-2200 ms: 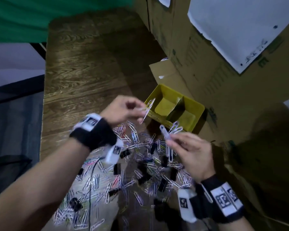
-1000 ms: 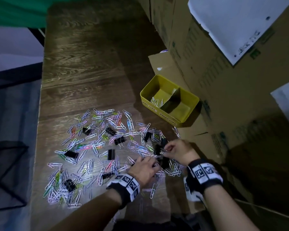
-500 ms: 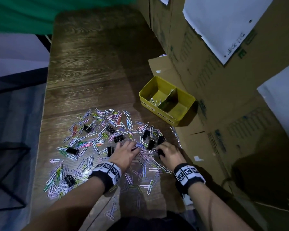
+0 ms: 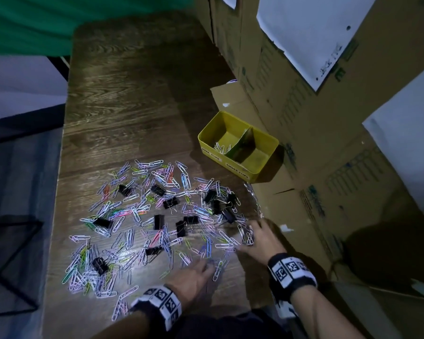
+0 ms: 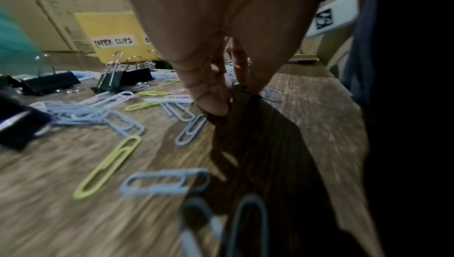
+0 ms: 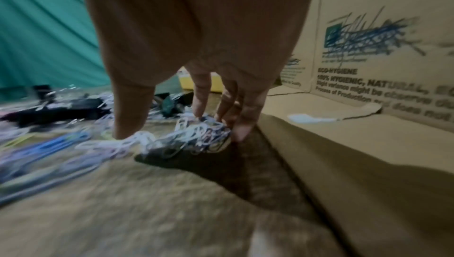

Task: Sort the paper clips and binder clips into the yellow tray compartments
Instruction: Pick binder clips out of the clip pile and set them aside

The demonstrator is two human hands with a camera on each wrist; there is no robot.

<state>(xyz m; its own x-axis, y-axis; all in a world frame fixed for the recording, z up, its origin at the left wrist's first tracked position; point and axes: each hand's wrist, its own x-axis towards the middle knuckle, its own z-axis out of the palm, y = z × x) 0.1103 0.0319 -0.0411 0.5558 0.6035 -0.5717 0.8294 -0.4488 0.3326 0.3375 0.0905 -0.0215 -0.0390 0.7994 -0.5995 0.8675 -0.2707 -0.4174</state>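
Observation:
Coloured paper clips point(image 4: 142, 216) and black binder clips point(image 4: 170, 203) lie scattered over the dark wooden table point(image 4: 123, 113). The yellow tray point(image 4: 233, 167) stands at the far right of the pile, and its left compartment holds a few paper clips point(image 4: 219, 146). A label reading PAPER CLIPS point(image 5: 114, 42) shows on the tray point(image 5: 110, 26) front. My left hand point(image 4: 207, 266) rests fingertips-down on the table at the pile's near edge point(image 5: 221, 101). My right hand point(image 4: 249, 237) lies spread over a bunch of paper clips point(image 6: 196, 136), thumb on one side and fingers on the other.
Cardboard boxes point(image 4: 304, 143) wall off the table's right side, and a cardboard flap point(image 4: 230, 99) lies behind the tray. The table's left edge point(image 4: 61, 167) drops to the floor. Green cloth point(image 4: 59, 25) hangs at the back. Bare wood stretches beyond the pile.
Both hands came down from the tray to the pile, then drew back towards me. The left hand now sits at the near edge and the right hand at the right edge.

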